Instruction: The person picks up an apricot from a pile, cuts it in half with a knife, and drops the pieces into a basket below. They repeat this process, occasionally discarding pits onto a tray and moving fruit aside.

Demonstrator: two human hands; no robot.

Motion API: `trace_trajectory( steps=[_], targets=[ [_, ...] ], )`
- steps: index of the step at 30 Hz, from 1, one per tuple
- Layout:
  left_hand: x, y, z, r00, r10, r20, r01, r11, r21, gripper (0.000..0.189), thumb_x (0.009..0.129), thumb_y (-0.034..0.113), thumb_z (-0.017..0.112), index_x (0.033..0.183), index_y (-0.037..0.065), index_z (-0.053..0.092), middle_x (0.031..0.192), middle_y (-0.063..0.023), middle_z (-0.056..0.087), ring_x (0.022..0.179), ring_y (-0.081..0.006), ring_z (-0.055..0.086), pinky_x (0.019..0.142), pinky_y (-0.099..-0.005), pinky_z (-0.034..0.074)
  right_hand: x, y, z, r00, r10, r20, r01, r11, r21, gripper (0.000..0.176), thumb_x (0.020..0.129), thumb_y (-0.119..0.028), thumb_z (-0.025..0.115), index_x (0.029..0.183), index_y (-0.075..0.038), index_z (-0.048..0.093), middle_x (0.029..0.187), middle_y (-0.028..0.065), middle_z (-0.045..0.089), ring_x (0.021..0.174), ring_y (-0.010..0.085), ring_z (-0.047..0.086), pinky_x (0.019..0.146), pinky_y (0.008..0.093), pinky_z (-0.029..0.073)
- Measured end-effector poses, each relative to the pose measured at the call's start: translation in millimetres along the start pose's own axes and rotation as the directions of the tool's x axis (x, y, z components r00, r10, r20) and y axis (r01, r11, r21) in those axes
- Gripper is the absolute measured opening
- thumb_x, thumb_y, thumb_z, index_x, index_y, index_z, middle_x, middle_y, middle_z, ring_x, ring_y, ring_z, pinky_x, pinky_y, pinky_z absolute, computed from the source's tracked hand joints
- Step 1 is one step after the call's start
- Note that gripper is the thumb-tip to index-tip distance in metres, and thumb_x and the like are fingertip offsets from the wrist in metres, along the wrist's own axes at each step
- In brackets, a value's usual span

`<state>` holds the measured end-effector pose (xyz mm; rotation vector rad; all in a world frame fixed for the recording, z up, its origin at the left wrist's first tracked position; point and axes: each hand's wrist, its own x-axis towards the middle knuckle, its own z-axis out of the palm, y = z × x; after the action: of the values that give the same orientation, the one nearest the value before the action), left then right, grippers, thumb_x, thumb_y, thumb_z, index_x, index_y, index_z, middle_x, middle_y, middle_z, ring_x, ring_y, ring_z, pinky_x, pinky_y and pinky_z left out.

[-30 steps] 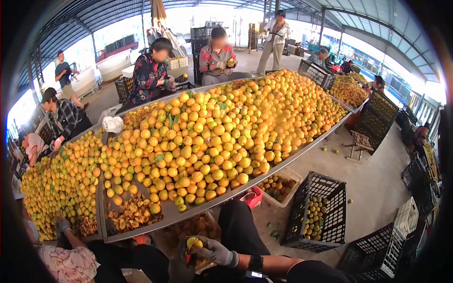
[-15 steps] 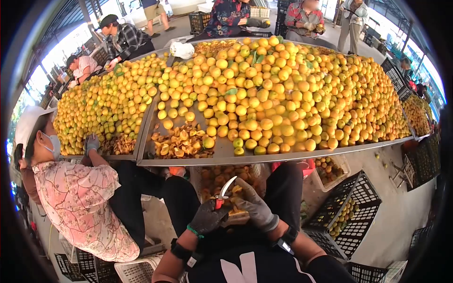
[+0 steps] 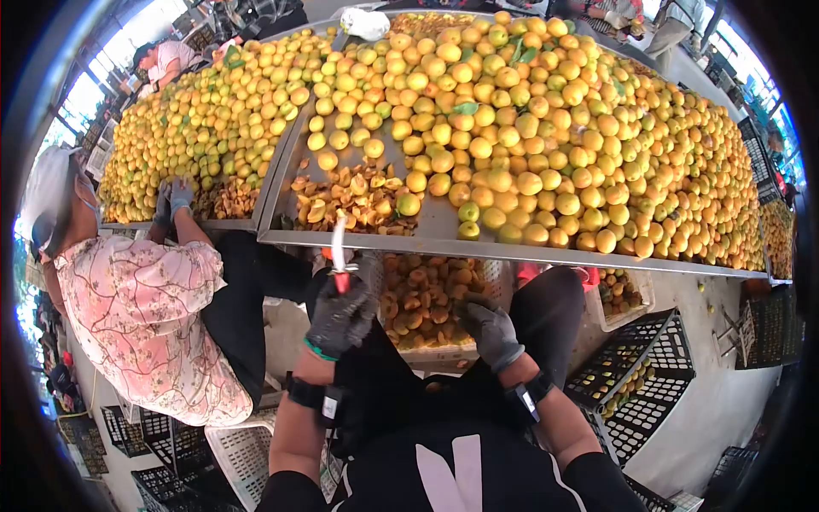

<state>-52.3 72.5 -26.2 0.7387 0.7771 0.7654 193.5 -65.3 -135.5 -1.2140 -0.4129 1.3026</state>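
Observation:
My left hand (image 3: 341, 316), in a dark glove, is closed round the red handle of a curved knife (image 3: 339, 253), its blade pointing up near the table's front edge. My right hand (image 3: 490, 329), also gloved, is over the right side of a crate of cut fruit pieces (image 3: 426, 299) between my knees; what its fingers hold, if anything, is hidden. Beyond the metal table edge (image 3: 512, 251) lies a large heap of yellow-orange fruit (image 3: 546, 154). A pile of peels and scraps (image 3: 354, 198) is on the table just past the knife.
At the left sits a co-worker in a pink floral shirt (image 3: 141, 316), gloved hands at the fruit. Black crates (image 3: 636, 384) stand at my right, one holding fruit. A white crate (image 3: 243, 461) is at the lower left. More people are behind the table.
My hands have moved apart, the left with the knife up and to the left, the right over the crate's right side. The view has tilted down. The co-worker's two hands are now on the fruit.

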Motion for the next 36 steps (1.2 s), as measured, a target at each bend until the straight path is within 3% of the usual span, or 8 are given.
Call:
trace_trajectory(
  steps=[2,5,7,13,29,31,32,36],
  targets=[
    [-3.8,18.6,-14.0,0.999,-0.021,0.037,0.021,1.000,-0.021,0.039,0.090,0.002,0.057,0.129,0.007,0.052,0.069,-0.0031,0.053,0.044,-0.0116,0.047,0.039,-0.0229,0.039,9.9,10.5,0.9,0.988,-0.117,0.105,0.140,0.961,-0.241,0.028,0.093,-0.008,0.053,0.121,-0.002,0.056,0.107,0.0084,0.063,0.100,0.0178,0.062,0.088,0.0316,0.052],
    [-7.7,26.1,-29.9,0.998,0.049,0.035,-0.044,0.990,-0.137,0.042,0.093,0.006,0.054,0.134,0.007,0.046,0.063,-0.0045,0.050,0.039,-0.0114,0.041,0.034,-0.0230,0.033,33.1,-2.9,31.2,0.932,0.253,0.262,-0.242,0.968,-0.074,0.027,0.094,-0.011,0.053,0.118,0.000,0.058,0.104,0.0079,0.064,0.101,0.0177,0.062,0.087,0.0311,0.051],
    [-9.4,27.3,-42.4,0.998,0.035,0.052,-0.023,0.973,-0.229,0.046,0.094,0.007,0.052,0.138,0.007,0.041,0.062,-0.0045,0.048,0.039,-0.0109,0.040,0.035,-0.0224,0.031,59.8,25.1,37.6,0.879,0.219,0.424,0.170,0.687,-0.706,0.027,0.093,-0.013,0.054,0.118,-0.003,0.060,0.105,0.0102,0.066,0.102,0.0193,0.062,0.087,0.0320,0.050],
    [-24.0,14.7,-94.0,0.989,0.127,0.073,-0.081,0.890,-0.448,0.048,0.090,0.012,0.058,0.135,0.005,0.042,0.054,-0.0049,0.047,0.037,-0.0148,0.043,0.036,-0.0294,0.036,104.8,105.6,54.0,0.828,0.414,0.377,0.296,0.247,-0.922,0.035,0.086,-0.023,0.062,0.118,-0.011,0.061,0.113,0.0149,0.064,0.104,0.0298,0.061,0.091,0.0392,0.048],
    [-44.5,22.8,-95.6,0.972,0.015,-0.236,-0.140,0.842,-0.521,0.047,0.065,0.002,0.077,0.105,-0.009,0.058,0.073,-0.0204,0.064,0.047,-0.0274,0.059,0.040,-0.0351,0.045,117.1,220.3,71.9,0.820,0.126,0.559,0.565,-0.021,-0.825,0.031,0.081,-0.027,0.062,0.107,-0.010,0.065,0.105,0.0187,0.062,0.112,0.0424,0.051,0.092,0.0520,0.040],
    [-45.8,23.2,-99.3,0.986,0.010,-0.169,-0.102,0.835,-0.541,0.046,0.066,0.002,0.077,0.106,-0.009,0.057,0.074,-0.0202,0.064,0.047,-0.0268,0.059,0.041,-0.0347,0.045,116.7,210.5,68.1,0.747,0.104,0.656,0.652,-0.307,-0.694,0.029,0.082,-0.024,0.060,0.105,-0.008,0.065,0.118,0.0232,0.055,0.116,0.0455,0.046,0.098,0.0545,0.035],
    [-42.4,24.9,-98.8,0.987,0.008,-0.160,-0.093,0.845,-0.527,0.047,0.067,0.003,0.077,0.108,-0.008,0.057,0.074,-0.0196,0.064,0.047,-0.0258,0.059,0.041,-0.0342,0.045,116.1,178.8,80.6,0.809,0.118,0.575,0.577,0.026,-0.817,0.032,0.081,-0.026,0.060,0.106,-0.006,0.066,0.127,0.0258,0.048,0.122,0.0435,0.042,0.103,0.0526,0.032],
    [-33.4,22.2,-87.3,0.994,0.084,-0.066,-0.105,0.880,-0.463,0.047,0.074,0.004,0.072,0.118,-0.002,0.054,0.067,-0.0117,0.061,0.044,-0.0205,0.054,0.038,-0.0308,0.040,109.1,168.3,72.7,0.666,0.155,0.730,0.728,-0.349,-0.590,0.017,0.081,-0.019,0.056,0.087,-0.009,0.069,0.088,0.0129,0.063,0.098,0.0332,0.057,0.091,0.0490,0.041]
  ],
)
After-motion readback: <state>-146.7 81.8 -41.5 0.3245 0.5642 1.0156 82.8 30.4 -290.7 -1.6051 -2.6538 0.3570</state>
